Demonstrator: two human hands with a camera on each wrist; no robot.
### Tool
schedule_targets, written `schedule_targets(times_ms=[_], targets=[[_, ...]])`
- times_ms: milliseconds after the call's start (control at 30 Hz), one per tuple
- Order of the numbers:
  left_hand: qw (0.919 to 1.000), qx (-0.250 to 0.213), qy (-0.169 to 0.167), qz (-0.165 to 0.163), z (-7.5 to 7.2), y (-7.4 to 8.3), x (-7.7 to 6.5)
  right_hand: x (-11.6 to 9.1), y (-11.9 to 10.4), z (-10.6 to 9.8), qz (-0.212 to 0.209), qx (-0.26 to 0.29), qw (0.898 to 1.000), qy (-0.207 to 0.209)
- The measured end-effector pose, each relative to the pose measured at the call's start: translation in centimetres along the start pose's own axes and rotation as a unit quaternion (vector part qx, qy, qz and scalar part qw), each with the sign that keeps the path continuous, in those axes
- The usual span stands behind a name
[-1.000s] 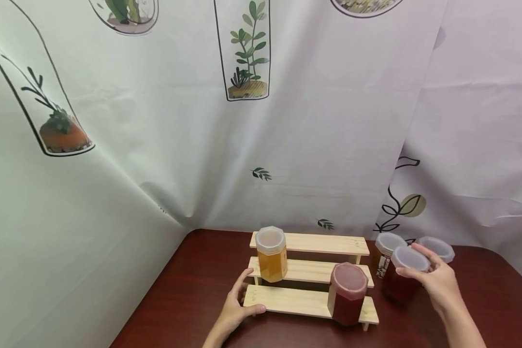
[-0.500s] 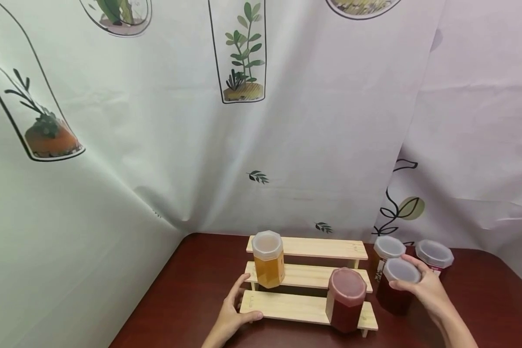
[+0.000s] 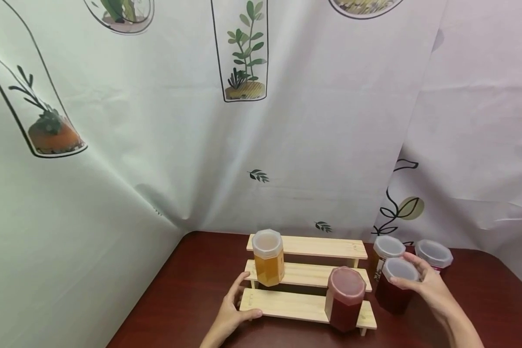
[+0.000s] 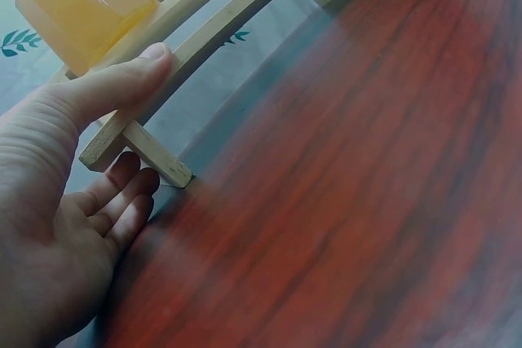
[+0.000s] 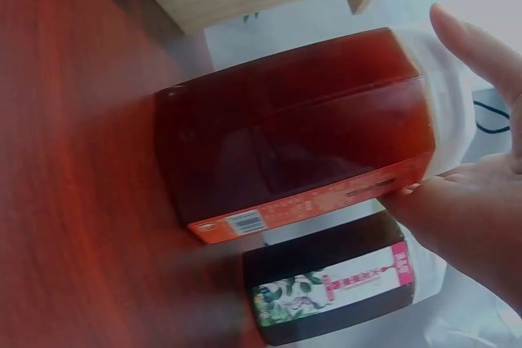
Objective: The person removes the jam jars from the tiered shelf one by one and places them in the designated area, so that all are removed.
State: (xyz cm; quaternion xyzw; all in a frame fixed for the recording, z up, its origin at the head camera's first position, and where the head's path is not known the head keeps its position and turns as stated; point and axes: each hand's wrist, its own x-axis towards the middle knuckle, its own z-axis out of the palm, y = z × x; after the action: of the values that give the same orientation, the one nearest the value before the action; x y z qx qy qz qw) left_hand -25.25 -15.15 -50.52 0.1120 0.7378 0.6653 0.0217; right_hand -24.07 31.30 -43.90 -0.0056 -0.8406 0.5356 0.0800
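At the left end of a three-step wooden display rack (image 3: 287, 303), my left hand (image 3: 231, 311) grips the lowest shelf. In the left wrist view its thumb (image 4: 130, 83) lies along the shelf's edge, with the other fingers curled below. My right hand (image 3: 432, 290) holds a dark red jar (image 5: 294, 132) by its whitish lid (image 3: 400, 269), thumb and fingers on opposite sides. This jar stands on the table just right of the rack. An amber jar (image 3: 268, 268) sits on the middle step's left end. A red-lidded jar (image 3: 345, 299) occupies the lowest step's right part.
Behind the held jar stand a brownish jar (image 3: 389, 247) and a dark jar with a white and pink label (image 5: 334, 291). The dark red-brown table (image 3: 178, 295) meets a printed cloth backdrop (image 3: 330, 145) at its back edge.
My right hand has brought the dark red jar left and slightly toward me, away from the two jars behind. Over the last half second it stays put. My left hand keeps its hold.
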Motion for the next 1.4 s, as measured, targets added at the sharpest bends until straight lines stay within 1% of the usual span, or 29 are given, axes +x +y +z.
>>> schedule_targets(times_ms=[67, 100, 200, 267, 333, 433, 500, 633, 700, 767, 833, 933, 1033, 1200, 1267, 1400], targets=[[1.0, -0.001, -0.001, 0.001, 0.0, 0.1, 0.0, -0.1, -0.2, -0.2, -0.014, 0.022, 1.0, 0.004], [1.0, -0.002, -0.002, 0.002, 0.0, 0.1, 0.1, -0.1, -0.3, -0.3, -0.024, 0.043, 0.999, 0.007], [1.0, -0.002, -0.006, 0.003, 0.0, 0.1, 0.1, -0.4, -0.7, -0.6, -0.06, 0.117, 0.991, 0.012], [0.9999, -0.003, -0.008, 0.006, 0.0, 0.0, 0.1, -0.4, -1.2, -0.7, -0.077, 0.141, 0.987, 0.009], [0.9999, -0.005, -0.007, 0.006, 0.0, 0.0, 0.0, -0.4, -1.9, -0.8, -0.081, 0.126, 0.989, 0.011], [0.9999, -0.006, -0.004, 0.009, -0.1, 0.0, -0.1, -0.2, -3.5, -0.7, -0.072, 0.079, 0.994, 0.014], [0.9999, -0.007, -0.004, 0.008, -0.1, 0.1, -0.1, -0.2, -4.8, -0.4, -0.074, 0.065, 0.995, 0.016], [0.9999, -0.007, -0.004, 0.007, -0.1, 0.2, -0.2, -0.5, -7.9, 0.8, -0.088, 0.085, 0.992, 0.029], [1.0, -0.005, -0.003, 0.006, -0.1, 0.2, -0.2, -0.7, -9.5, 1.9, -0.094, 0.087, 0.991, 0.035], [1.0, -0.004, -0.002, 0.004, -0.1, 0.2, -0.2, -1.1, -11.2, 3.0, -0.095, 0.091, 0.991, 0.031], [1.0, 0.0, 0.0, 0.003, -0.1, 0.2, -0.2, -1.4, -12.8, 4.4, -0.096, 0.086, 0.991, 0.02], [1.0, 0.004, 0.003, 0.003, -0.1, 0.3, -0.1, -2.0, -14.9, 6.9, -0.09, 0.104, 0.99, -0.007], [1.0, 0.006, 0.007, 0.001, -0.2, 0.3, -0.1, -2.3, -16.4, 9.8, -0.08, 0.133, 0.987, -0.03], [1.0, 0.0, -0.002, 0.0, -0.3, 0.2, -0.1, -2.5, -17.6, 14.6, -0.07, 0.184, 0.979, -0.051], [1.0, -0.001, -0.005, 0.0, -0.2, 0.2, -0.1, -2.4, -17.7, 16.1, -0.072, 0.199, 0.976, -0.056], [1.0, 0.002, -0.008, 0.002, -0.1, 0.2, -0.2, -2.0, -17.2, 18.5, -0.079, 0.205, 0.974, -0.059]])
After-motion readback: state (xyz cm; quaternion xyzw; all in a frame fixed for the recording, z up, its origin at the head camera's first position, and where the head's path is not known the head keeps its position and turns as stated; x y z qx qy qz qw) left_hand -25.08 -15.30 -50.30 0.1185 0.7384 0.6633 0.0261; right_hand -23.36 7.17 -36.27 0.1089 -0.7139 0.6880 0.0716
